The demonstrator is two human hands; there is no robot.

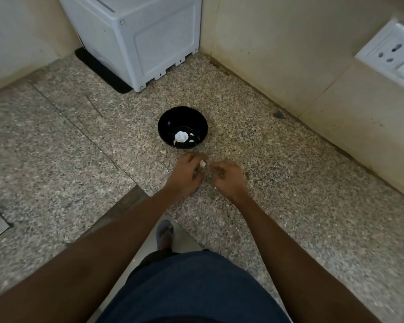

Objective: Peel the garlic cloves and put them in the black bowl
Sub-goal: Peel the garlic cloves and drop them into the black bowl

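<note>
Garlic clove (203, 163) pinched in fingertips of left hand (184, 174), held just above speckled granite bench (289, 183), near side of black bowl (182, 127). Clove pale, small, partly hidden by fingers; cannot tell how much skin is still on. Right hand (229, 179) just beside left, fingers curled in toward the clove; motion blur over both sets of fingertips, so cannot tell whether right grip actually has hold of the clove or of skin. Left grip closed round the clove.

Black bowl upright on bench, just beyond the hands, not touching them. Inside: white garlic bulb (181, 136) at bottom, a few small pale pieces (191, 141) beside it near the front wall; peeled cloves or skin, too small to tell. Small white fleck (215, 188) on bench under right hand.

Both forearms bare, reaching in from bottom of frame. Dark blue garment (191, 287) at bottom centre. Foot in a sandal (165, 234) on pale floor below the bench's inner corner.

White plastic appliance housing (145, 38) at back on a black mat (100, 71), well apart from bowl. Beige tiled wall (278, 54) along right; white socket plate (392, 52) mounted on it, top right.
</note>
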